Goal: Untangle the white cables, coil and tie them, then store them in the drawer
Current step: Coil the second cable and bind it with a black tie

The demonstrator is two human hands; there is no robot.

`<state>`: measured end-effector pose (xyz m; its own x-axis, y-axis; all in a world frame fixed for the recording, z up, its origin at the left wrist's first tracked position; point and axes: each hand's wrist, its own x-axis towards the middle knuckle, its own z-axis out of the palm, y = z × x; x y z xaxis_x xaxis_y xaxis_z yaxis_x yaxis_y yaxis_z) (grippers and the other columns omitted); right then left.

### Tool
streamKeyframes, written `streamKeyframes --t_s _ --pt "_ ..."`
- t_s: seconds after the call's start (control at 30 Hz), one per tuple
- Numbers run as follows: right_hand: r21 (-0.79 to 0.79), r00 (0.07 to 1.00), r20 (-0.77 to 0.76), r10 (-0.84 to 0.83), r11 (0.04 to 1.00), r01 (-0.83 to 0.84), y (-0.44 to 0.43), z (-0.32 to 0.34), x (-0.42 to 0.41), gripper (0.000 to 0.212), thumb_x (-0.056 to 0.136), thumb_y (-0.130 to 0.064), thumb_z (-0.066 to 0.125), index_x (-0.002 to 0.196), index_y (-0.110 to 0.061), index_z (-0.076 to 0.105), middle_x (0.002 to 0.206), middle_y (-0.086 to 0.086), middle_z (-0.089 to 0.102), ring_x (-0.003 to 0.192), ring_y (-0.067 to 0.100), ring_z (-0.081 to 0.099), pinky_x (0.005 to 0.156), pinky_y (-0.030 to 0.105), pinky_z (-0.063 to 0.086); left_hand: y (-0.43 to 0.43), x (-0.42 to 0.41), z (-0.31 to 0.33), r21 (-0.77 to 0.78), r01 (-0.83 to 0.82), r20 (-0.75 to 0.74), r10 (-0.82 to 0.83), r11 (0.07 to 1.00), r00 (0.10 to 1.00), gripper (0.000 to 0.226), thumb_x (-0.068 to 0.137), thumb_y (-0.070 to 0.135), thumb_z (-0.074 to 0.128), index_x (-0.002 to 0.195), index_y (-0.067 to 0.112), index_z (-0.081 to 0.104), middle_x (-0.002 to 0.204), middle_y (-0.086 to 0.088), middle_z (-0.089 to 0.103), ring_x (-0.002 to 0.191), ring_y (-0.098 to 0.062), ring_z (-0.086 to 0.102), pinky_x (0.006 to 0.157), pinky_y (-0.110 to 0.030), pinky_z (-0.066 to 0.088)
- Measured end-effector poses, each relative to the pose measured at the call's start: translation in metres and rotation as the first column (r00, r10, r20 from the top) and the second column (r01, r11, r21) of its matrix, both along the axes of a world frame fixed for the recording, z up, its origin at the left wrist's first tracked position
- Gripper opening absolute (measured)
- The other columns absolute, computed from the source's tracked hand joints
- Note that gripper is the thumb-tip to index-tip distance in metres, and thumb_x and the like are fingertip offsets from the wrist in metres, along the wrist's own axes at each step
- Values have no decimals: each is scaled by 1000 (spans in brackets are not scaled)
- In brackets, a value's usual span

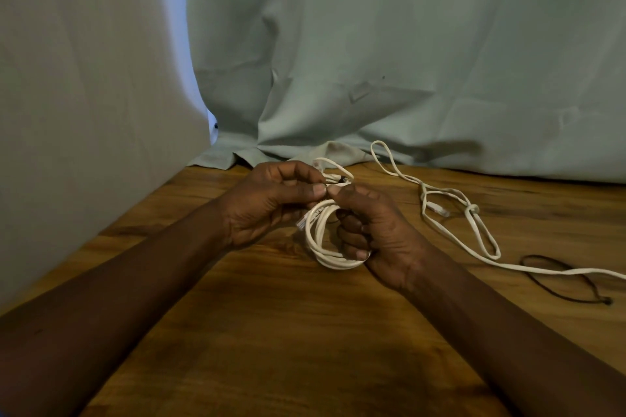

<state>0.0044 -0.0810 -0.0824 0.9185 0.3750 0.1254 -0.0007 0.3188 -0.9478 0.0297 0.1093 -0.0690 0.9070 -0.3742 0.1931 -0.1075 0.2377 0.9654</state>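
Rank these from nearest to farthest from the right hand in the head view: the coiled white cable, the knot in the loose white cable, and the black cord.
1. Coiled white cable: held in the right hand.
2. Knot: farther right, on the table.
3. Black cord: far right.

Draped-off room, wooden table (271, 332), cloth backdrop (372, 44)

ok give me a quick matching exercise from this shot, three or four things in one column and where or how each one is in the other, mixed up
Things:
1. coiled white cable
2. loose white cable
3. thin black tie
4. pale cloth

States:
A. lies alone on the wooden table, far right
B. hangs behind the table as a backdrop
C. held between the left hand and right hand
D. sprawled on the table with a knot in it

Pairs: 1-C, 2-D, 3-A, 4-B
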Motion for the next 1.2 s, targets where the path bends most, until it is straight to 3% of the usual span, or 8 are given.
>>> streamKeyframes --t_s 0.27,0.4,0.6,0.73,0.87,0.97,1.1,1.2 --pt "-21 1000 25 -18 1000 19 1 -1 1 23 96 -20 66 74 -17 64 47 -3 37 33 6 28 34 18 20 0 -2 6 57 -1 -6 2 998 1000 23 81 7 71 103 1 72 92 -11 75 82 -18 73 69 -26 62" --pt "-23 999 29 22 1000 -21 1 -1 1 18 93 -23 68 79 -15 60 47 -2 33 32 6 24 36 20 15 2 -4 5 12 104 -94 -103 994 990 20 89 3 67 108 0 68 93 -13 73 79 -18 73 62 -27 61" --pt "-49 995 5 103 993 -103 -3 4 0 20 90 -22 67 71 -17 69 44 -4 31 31 5 22 40 23 9 0 -4 1 -89 179 -85 -186 980 979 11 80 13 74 91 10 74 79 -4 69 69 -10 65 67 -22 60" --pt "-35 996 -4 89 995 -89 -3 3 2 15 88 -21 69 78 -14 60 47 -2 31 31 5 23 38 20 12 2 -2 0 -14 179 -80 -180 984 980 11 84 14 71 93 11 77 91 -8 71 80 -16 66 73 -27 60" --pt "-43 997 10 76 996 -75 -2 3 2 15 85 -22 72 76 -13 65 46 -3 35 32 5 25 36 18 16 2 2 -1 -74 140 -115 -147 987 982 30 75 15 79 104 6 76 100 -13 68 89 -18 65 80 -27 60" --pt "-46 998 16 61 997 -60 -2 2 2 14 87 -22 71 77 -12 68 45 -4 37 32 5 25 37 19 15 1 2 -1 -132 96 -128 -113 987 985 12 83 6 74 94 7 76 95 -12 71 82 -15 70 76 -25 62" --pt "-64 998 38 42 997 -40 -1 2 1 16 91 -23 69 84 -9 65 46 -5 41 32 4 28 34 16 19 2 3 -2 -91 149 -120 -159 985 980 24 81 9 76 104 1 76 104 -17 72 95 -21 71 92 -33 59" --pt "-78 998 61 28 997 -23 0 0 1 23 88 -27 72 92 -7 62 50 -4 44 33 4 30 32 15 23 0 1 -1 -63 153 -115 -160 986 980 18 84 6 71 100 0 76 105 -20 72 96 -25 73 88 -35 63"
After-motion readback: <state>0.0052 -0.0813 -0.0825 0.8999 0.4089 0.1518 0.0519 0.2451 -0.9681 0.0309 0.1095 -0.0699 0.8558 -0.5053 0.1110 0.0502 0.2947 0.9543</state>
